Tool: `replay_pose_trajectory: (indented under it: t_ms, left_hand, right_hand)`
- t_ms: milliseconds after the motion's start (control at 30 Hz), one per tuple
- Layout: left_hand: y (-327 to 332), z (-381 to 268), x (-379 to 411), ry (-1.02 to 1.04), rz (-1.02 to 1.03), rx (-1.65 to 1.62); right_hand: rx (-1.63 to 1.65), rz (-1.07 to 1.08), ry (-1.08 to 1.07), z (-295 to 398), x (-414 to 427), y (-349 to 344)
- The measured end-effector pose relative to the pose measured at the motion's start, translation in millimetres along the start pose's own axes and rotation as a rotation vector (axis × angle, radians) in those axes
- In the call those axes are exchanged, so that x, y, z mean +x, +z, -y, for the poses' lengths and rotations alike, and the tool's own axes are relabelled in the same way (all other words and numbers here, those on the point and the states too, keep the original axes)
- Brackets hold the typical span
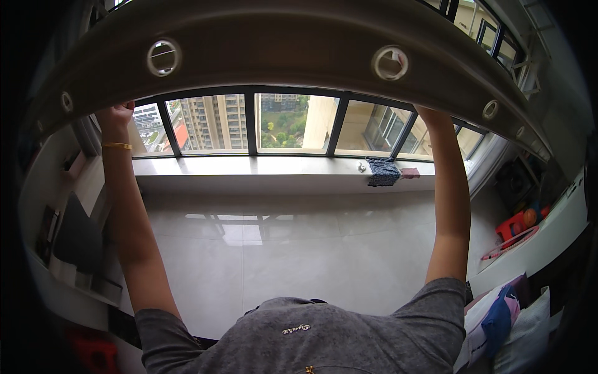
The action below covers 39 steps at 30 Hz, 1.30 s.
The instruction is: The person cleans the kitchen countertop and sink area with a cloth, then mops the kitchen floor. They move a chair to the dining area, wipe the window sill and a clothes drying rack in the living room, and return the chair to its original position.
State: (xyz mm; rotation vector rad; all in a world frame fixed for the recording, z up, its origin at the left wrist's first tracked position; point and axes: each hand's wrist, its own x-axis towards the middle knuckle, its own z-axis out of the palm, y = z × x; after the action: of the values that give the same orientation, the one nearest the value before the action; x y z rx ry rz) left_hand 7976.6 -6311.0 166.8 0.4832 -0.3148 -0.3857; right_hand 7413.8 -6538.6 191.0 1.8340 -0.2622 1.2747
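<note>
A long, smooth brown bar [275, 51] with several ringed through-holes crosses the upper view, close to the camera. It looks like the rail of a clothes drying rack, though its ends and mounting are not clear. Raised on the left, my left hand [117, 113] is curled at the lower edge of the bar, its upper part covered by it. A yellow bangle [117, 146] circles that wrist. My right hand [427, 113] reaches up to the same edge farther right; its fingers are hidden by the bar. Both arms are stretched out before me.
Ahead are framed windows [252, 124] above a white sill [280, 166]. Patterned dark blue cloth [384, 172] and a pink cloth [410, 173] hang over the sill. Glossy tiles [294, 252] cover the floor. On the right are cushions [525, 322], a pink hoop [511, 245] and a red plastic item [509, 227].
</note>
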Motion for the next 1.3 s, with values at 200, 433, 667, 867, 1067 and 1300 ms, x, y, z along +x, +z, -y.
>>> replay_pose_trajectory:
  t_ms: [200,433,667,867,1067,1300]
  left_hand:
    - [18,-7,-39,0.023,-0.061,-0.057]
    - [75,137,-212,1.186,0.700,1.024]
    - [204,207,-242,2.028,0.849,1.436]
    - [206,229,-194,1.969,0.936,1.300]
    - [157,179,-163,1.814,0.984,1.343]
    - [121,173,-132,1.584,0.779,1.714]
  right_hand:
    - [-0.035,-0.014,0.074,-64,-50,-30]
    - [-0.038,-0.012,0.150,-69,-56,-29]
    - [0.115,-0.074,0.192,-48,-34,-18]
    - [0.153,-0.076,0.200,-95,-61,-54]
    - [0.314,-0.121,0.292,-158,-105,-112]
    - [-0.115,-0.026,0.284,-286,-201,-166]
